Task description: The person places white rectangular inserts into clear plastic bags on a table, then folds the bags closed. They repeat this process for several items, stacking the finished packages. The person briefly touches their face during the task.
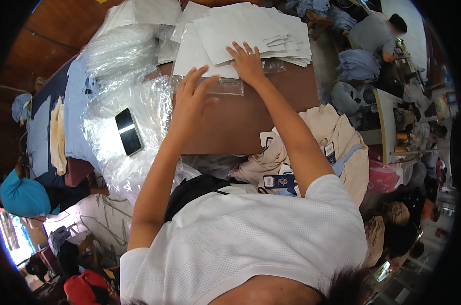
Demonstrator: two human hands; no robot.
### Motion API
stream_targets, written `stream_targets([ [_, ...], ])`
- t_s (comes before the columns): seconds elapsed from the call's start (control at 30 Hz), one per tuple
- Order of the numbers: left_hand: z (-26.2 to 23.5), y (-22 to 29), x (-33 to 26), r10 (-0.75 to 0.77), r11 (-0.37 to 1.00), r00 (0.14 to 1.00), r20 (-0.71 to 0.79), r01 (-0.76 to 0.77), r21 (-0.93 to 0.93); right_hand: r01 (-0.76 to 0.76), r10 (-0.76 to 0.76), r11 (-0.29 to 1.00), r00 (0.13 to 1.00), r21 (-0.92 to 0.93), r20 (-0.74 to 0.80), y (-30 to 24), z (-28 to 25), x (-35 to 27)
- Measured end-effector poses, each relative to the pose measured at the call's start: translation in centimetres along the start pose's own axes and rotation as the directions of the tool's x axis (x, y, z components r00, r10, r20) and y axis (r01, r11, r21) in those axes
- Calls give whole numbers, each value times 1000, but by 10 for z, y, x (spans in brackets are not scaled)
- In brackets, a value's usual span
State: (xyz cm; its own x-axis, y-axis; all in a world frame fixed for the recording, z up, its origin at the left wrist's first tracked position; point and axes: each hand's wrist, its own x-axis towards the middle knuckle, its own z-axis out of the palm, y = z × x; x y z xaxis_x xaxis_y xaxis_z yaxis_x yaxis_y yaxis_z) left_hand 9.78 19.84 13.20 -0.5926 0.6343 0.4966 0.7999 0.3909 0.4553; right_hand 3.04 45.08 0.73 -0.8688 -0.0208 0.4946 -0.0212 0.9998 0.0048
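Note:
My right hand (pixel 248 64) rests with spread fingers on the near edge of a loose pile of white sheets (pixel 230 33). My left hand (pixel 191 101), a little blurred, has its fingers apart and holds nothing that I can see. It is over the brown tabletop (pixel 215 129), near the left edge of a flat clear plastic bag (pixel 229 87). That bag lies partly under the near edge of the sheets. I cannot tell whether the left fingertips touch the bag or the sheets.
Left of the sheets are stacked clear plastic bags (pixel 121 56), with a black phone (pixel 128 132) on crumpled plastic. Beige garments (pixel 337 127) with dark tags (pixel 279 181) lie near my right arm. Blue shirts (pixel 78 109) lie farther left. Other people (pixel 375 33) work on both sides.

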Motion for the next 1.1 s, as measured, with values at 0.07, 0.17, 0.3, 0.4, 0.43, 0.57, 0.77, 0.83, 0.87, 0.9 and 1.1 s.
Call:
stream_targets([
  [0.07, 56, -55, -15, -95, 955, 991, 91, 65, 288, 13, -2, 997, 990, -77, 143, 14, 13, 13],
  [0.17, 86, -91, -15, -106, 843, 965, 238, -40, 537, -66, 97, 990, 956, -122, 276, 30, 22, 34],
  [0.3, 105, -106, -12, -78, 888, 944, 322, -81, 452, -246, 278, 957, 927, -151, 251, 62, 29, 46],
  [0.4, 111, -99, -33, -103, 916, 949, 299, -28, 401, -220, 209, 965, 974, 140, 91, 48, -1, 32],
  [0.43, 111, -93, -44, -109, 918, 953, 283, -13, 396, -166, 170, 950, 985, 264, 10, 36, -17, 17],
  [0.57, 109, -64, -88, -190, 928, 908, 373, 42, 369, -344, 302, 692, 936, 634, 179, -16, -43, -98],
  [0.77, 97, -50, -75, -133, 981, 895, 426, 58, 183, -518, 464, 687, 853, 510, 240, -66, -63, -172],
  [0.83, 107, -56, -68, -80, 986, 928, 363, 21, 165, -605, 504, 576, 793, 550, 343, -61, -60, -168],
  [0.87, 111, -56, -68, -83, 988, 930, 358, 29, 154, -625, 503, 553, 778, 552, 376, -59, -61, -169],
  [0.9, 112, -56, -67, -88, 989, 929, 359, 39, 141, -640, 491, 550, 768, 537, 411, -56, -60, -168],
  [1.1, 119, -51, -70, -77, 996, 941, 330, 90, -24, -743, 460, 439, 669, 506, 584, -42, -60, -163],
])
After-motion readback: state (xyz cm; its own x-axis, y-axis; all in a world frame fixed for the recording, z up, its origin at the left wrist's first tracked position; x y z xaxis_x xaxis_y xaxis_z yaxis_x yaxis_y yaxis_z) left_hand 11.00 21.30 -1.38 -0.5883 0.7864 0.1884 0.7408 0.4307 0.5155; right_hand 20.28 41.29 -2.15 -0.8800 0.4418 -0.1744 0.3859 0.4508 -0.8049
